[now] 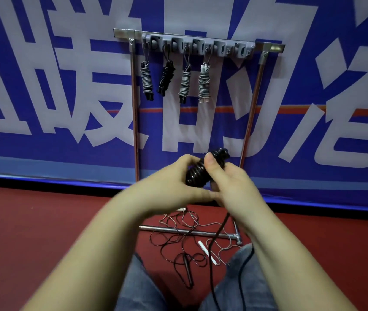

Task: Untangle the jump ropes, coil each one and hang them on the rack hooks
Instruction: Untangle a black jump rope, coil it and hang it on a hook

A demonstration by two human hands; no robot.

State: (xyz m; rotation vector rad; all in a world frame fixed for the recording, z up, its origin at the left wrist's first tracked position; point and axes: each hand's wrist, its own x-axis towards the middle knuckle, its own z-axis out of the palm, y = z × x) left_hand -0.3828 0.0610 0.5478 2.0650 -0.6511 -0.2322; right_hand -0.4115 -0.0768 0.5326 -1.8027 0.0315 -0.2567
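Between both hands sits a dark jump rope (197, 172), wound into a tight coil. My left hand (174, 182) grips its lower part, and my right hand (225, 176) holds the upper part with the thumb laid across it. A loose black strand (217, 234) hangs from the coil down to the floor. The rack's hook bar (197, 44) is up on the wall. Several coiled ropes hang from it: grey (146, 80), black (166, 77), grey (185, 84) and grey-white (204, 83). Tangled thin ropes (178, 241) with a white handle (209, 252) and a dark handle (187, 271) lie on the floor.
The rack stands on two thin metal legs (135, 113), with a metal foot bar (189, 231) lying on the red floor (44, 232). A blue banner (44, 86) with large white characters covers the wall behind. My knees in jeans (138, 286) are at the bottom edge.
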